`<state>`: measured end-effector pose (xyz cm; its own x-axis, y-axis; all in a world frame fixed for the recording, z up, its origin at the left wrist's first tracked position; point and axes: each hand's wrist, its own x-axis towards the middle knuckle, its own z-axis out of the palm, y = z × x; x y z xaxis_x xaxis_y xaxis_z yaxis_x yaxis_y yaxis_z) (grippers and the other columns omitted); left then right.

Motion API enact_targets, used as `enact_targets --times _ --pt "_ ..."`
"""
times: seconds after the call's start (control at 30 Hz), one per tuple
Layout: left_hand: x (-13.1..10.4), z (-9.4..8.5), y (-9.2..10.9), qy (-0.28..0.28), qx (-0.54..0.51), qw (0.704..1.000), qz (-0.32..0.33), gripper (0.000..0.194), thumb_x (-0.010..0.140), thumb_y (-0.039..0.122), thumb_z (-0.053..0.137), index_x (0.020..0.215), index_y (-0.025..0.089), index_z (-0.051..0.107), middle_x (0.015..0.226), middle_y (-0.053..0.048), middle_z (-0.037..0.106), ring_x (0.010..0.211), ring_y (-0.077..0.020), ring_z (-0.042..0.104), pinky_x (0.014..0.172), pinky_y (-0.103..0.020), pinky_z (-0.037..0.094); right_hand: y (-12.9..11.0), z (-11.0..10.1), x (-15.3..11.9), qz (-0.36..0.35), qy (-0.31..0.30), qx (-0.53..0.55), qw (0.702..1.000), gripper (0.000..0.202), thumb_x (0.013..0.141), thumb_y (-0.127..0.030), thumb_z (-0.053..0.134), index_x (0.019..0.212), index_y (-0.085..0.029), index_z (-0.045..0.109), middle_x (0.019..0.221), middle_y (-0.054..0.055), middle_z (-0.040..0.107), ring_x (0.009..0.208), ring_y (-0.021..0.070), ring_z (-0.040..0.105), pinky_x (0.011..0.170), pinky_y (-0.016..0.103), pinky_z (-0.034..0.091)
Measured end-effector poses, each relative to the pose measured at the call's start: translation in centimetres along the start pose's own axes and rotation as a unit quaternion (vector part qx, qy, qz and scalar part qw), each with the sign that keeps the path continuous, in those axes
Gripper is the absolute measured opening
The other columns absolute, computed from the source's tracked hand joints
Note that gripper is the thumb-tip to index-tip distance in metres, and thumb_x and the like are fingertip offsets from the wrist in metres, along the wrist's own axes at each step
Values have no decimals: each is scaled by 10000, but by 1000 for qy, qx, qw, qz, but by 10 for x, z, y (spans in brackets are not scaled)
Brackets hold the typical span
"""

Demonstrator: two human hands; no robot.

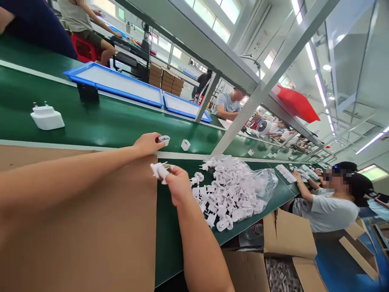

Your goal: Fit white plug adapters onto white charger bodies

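Observation:
My left hand [148, 144] reaches over the green conveyor belt, its fingers closed on a white charger housing [164, 140] whose open end shows. Another white housing [185, 144] stands on the belt just to the right of it. Nearer to me, my right hand [178, 182] pinches several white plug pieces [160, 172] with metal pins; the fingers partly hide them. Beside this hand a large heap of white plug pieces [225, 194] spills out of a clear plastic bag [266, 184]. A white charger with a two-pin plug [48, 117] sits on the belt at the left.
Brown cardboard [121, 227] covers the bench at the left front. Blue-rimmed trays [121, 85] lie beyond the belt. A slanted metal post [243, 117] rises by the belt. Open cartons [288, 235] stand below the bench at right, near a seated co-worker [331, 209].

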<state>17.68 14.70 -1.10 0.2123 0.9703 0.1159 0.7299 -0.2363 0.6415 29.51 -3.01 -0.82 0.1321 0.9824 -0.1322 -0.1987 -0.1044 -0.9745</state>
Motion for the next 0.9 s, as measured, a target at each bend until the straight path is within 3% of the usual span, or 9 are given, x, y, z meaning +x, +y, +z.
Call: enact_targets --times 0.17,0.27,0.37,0.47,0.57,0.7,0.77,0.83,0.9 --pt "-90 -29 -34 -80 -68 993 52 605 827 673 587 1231 258 764 1097 -45 813 948 -305 738 863 -350 561 -18 -3 -9 43 -18 104 993 260 532 -267 867 769 -210 775 782 -4 741 691 120 587 606 219 434" --pt "-142 -39 -48 -97 -91 987 87 639 807 712 583 1242 284 772 1143 -42 814 1005 -314 731 913 -341 573 -17 4 -16 7 -18 65 998 294 549 -314 896 795 -200 784 802 6 739 706 115 583 591 213 421" --pt "-174 -38 -57 -124 -103 981 105 586 799 678 614 1209 292 776 1173 -61 805 1053 -320 732 918 -343 587 -11 12 -21 -39 -13 -16 999 397 562 -349 941 897 -195 793 834 8 732 709 118 583 568 218 428" --pt "-185 -30 -63 -125 -129 976 121 604 791 676 678 1242 281 751 1172 -85 784 1038 -316 728 887 -363 602 -4 14 -22 -69 -19 -84 994 480 611 -371 930 1043 -215 789 821 -25 684 654 102 554 570 228 463" --pt "-186 -25 -65 -107 -140 975 138 595 807 733 691 1162 262 766 1126 -90 768 1034 -308 713 880 -365 594 -1 9 -22 -86 -28 -153 984 340 699 -386 851 982 -206 793 792 -22 663 646 104 553 605 248 492" --pt "-186 -26 -64 -109 -165 970 144 556 872 733 641 1125 258 783 1096 -74 763 1037 -284 700 877 -343 578 -5 2 -24 -41 -89 -165 981 465 651 -366 895 1071 -207 774 887 16 734 741 150 646 693 292 559" --pt "-185 -27 -66 -107 -179 967 148 554 859 723 671 1151 266 785 1126 -69 758 1063 -283 695 914 -344 574 -7 2 -27 -68 -92 -201 973 503 658 -337 902 1129 -221 767 962 28 744 806 167 670 746 310 577" --pt "-183 -24 -69 -108 -182 966 151 517 867 718 669 1086 268 798 1088 -68 749 1028 -279 690 886 -344 571 -8 3 -32 -145 -59 -298 942 349 723 -282 855 1064 -235 800 995 35 712 839 171 654 748 309 567" --pt "-181 -19 -74 -106 -178 966 154 475 879 705 654 978 263 801 1002 -67 728 952 -270 678 815 -343 560 -6 6 -35 -224 -34 -396 890 222 766 -198 800 980 -245 831 1022 45 671 878 178 636 743 303 559"
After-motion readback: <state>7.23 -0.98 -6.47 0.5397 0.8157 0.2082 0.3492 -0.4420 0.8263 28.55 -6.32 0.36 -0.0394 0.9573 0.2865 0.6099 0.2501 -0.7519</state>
